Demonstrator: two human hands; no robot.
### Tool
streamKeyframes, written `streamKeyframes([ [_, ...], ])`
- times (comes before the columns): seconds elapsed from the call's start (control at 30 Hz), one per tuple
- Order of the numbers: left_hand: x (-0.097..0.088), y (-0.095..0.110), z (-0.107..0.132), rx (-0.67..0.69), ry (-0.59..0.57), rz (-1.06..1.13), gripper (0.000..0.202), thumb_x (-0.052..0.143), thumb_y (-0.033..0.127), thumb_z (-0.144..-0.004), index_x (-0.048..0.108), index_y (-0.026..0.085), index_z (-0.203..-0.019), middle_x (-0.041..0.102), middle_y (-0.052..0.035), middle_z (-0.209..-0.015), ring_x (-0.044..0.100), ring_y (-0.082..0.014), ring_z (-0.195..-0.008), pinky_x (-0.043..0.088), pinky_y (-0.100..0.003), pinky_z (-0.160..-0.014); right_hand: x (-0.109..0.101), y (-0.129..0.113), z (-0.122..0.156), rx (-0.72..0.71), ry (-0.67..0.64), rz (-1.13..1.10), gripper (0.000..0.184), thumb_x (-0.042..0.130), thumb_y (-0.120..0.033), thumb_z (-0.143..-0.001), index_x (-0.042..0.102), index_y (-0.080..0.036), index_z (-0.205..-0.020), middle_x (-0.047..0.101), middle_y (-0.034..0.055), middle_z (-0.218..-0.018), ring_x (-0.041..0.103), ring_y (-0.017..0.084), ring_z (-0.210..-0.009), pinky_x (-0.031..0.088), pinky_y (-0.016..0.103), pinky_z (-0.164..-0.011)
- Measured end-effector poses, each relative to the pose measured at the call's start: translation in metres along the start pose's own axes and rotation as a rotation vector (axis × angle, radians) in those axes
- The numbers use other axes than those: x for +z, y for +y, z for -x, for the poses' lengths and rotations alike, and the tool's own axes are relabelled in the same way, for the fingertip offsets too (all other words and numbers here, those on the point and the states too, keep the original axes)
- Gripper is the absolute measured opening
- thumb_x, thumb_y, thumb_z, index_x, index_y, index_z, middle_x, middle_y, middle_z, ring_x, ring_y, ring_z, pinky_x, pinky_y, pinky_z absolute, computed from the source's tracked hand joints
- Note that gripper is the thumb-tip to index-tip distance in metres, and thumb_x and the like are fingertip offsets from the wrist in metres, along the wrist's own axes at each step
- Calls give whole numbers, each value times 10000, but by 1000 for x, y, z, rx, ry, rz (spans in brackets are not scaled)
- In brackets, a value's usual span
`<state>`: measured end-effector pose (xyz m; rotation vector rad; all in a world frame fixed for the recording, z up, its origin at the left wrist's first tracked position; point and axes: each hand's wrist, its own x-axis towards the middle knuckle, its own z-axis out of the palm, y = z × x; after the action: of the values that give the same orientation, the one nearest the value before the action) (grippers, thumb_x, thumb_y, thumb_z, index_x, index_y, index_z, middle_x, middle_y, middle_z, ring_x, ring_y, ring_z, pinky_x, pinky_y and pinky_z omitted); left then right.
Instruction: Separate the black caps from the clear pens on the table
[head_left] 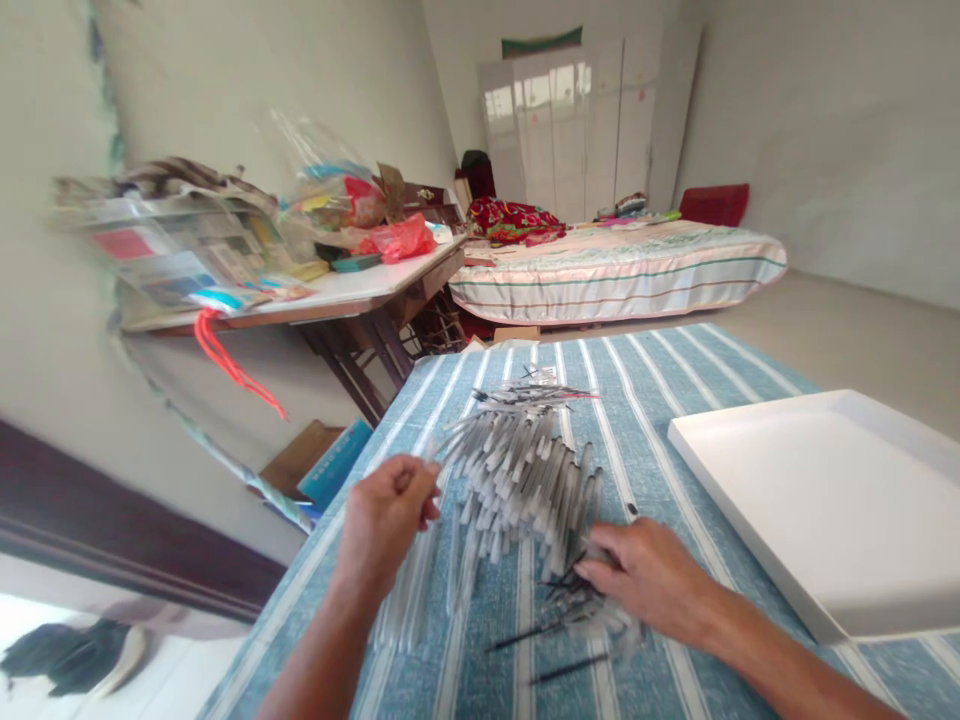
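Note:
A heap of translucent pen barrels (517, 470) lies in the middle of the striped cloth. My left hand (397, 500) is just left of the heap, its fingers closed in a pinch; what they hold, if anything, is too blurred to name. More clear tubes (412, 590) lie side by side below it. At the heap's lower right, my right hand (637, 575) is closed with thumb and fingers together, over small clear and dark parts (589, 605); its grip is hard to make out. Thin black sticks like pen refills (570, 668) lie in front of it.
A shallow white tray or box lid (847, 510) sits on the right of the cloth-covered table (637, 380). Thin dark pieces (536, 395) lie beyond the heap. To the left stands a cluttered side table (352, 290), with a bed (615, 265) behind.

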<state>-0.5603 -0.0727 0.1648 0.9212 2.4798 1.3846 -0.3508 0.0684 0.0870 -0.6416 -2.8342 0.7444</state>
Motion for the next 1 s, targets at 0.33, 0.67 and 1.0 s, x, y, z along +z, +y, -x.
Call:
streamKeyframes([
  [0.33,0,-60,36,-182,-112,-1033,327,358,411,-801,565,165,-858,617,-123,-880,606,-278,-732,367,-298,-517,-15,38,-5,44,-49,67,277,525,-415,-757,598,-200,-598,572,7,-511,505,134,-493,195,222,-467],
  [0.67,40,-55,49,217,-136,-1124,294,407,217,-794,627,209,-988,454,-122,-1249,435,-307,-1098,396,-396,-811,-8,54,-13,74,64,-60,318,450,-397,-803,592,-186,-613,530,-11,-507,475,115,-495,258,205,-481],
  [1.0,33,-55,44,278,-123,-1162,306,386,148,-777,648,176,-933,533,-128,-1157,468,-296,-1031,395,-386,-801,4,73,-20,117,238,-238,298,433,-349,-802,575,-173,-608,501,-27,-510,461,107,-507,324,199,-514],
])
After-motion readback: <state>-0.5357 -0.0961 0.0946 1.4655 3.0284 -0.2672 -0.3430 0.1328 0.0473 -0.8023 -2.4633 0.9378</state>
